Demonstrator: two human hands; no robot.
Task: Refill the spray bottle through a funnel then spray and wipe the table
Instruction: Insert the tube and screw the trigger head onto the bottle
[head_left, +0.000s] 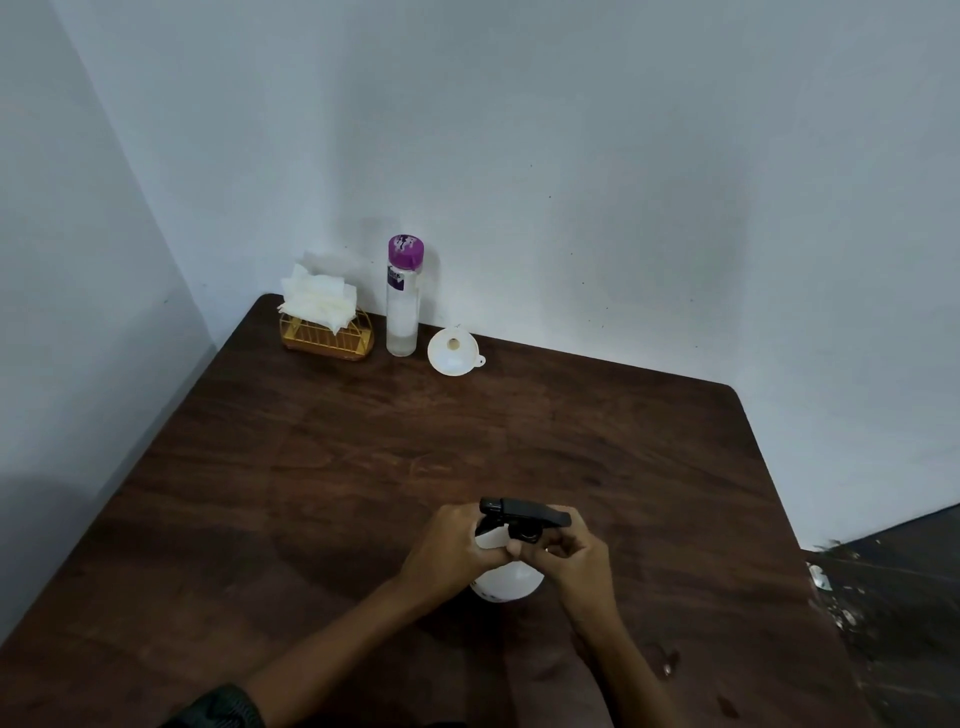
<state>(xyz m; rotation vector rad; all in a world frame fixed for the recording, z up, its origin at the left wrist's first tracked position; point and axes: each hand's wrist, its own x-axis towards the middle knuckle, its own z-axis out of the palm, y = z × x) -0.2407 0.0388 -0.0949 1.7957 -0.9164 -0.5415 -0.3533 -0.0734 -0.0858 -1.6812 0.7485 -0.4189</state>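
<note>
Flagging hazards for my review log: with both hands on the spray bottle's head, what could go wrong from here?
1. The white spray bottle could tip if its black spray head is twisted hard; the left hand and right hand both grip high.
2. The funnel lies far off by the wall; pouring from the purple-capped bottle without it risks spills.

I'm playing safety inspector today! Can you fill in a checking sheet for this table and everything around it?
Surface: dark wooden table, a few small marks near the right front edge.
Job's things: white spray bottle with its black trigger head on; white funnel, clear bottle with purple cap, and napkins in a gold holder at the back.
Clutter: nothing seen.
Grippers: left hand and right hand both grip the spray bottle's neck.
Cables: nothing seen.
Surroundings: plain pale walls; dark speckled floor at right.
</note>
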